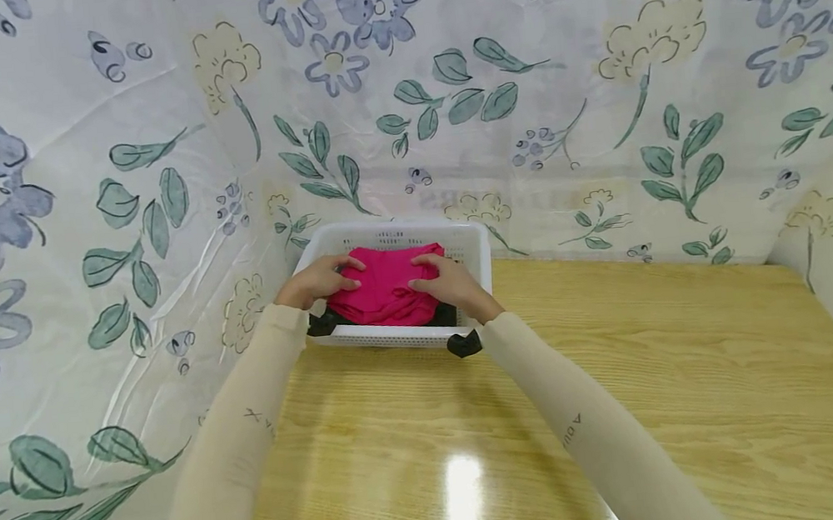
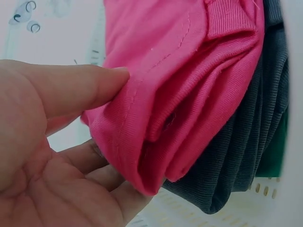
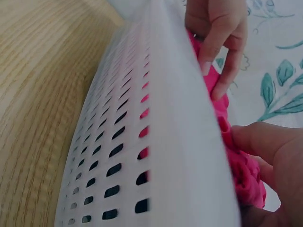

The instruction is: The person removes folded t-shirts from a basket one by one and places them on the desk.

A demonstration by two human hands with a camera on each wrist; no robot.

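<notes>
A folded bright pink garment [image 1: 387, 284] with stitched hems lies in the white plastic basket [image 1: 482, 258]. At its left end my left hand [image 1: 321, 282] grips it; in the left wrist view the thumb is on top and the fingers are underneath. My right hand [image 1: 452, 282] holds the opposite end, its thumb [image 3: 258, 142] pressed against the cloth in the right wrist view. Below the pink cloth is a folded dark garment [image 2: 227, 156] with ribbed edges, and a bit of green cloth [image 2: 272, 156] shows beside it.
The basket stands on a wood-grain table [image 1: 661, 370], close to a floral sheet [image 1: 564, 154] hanging behind and to the left. Black pieces [image 1: 464, 344] sit at the basket's front corners. Perforated basket walls [image 3: 109, 156] rise around the cloth.
</notes>
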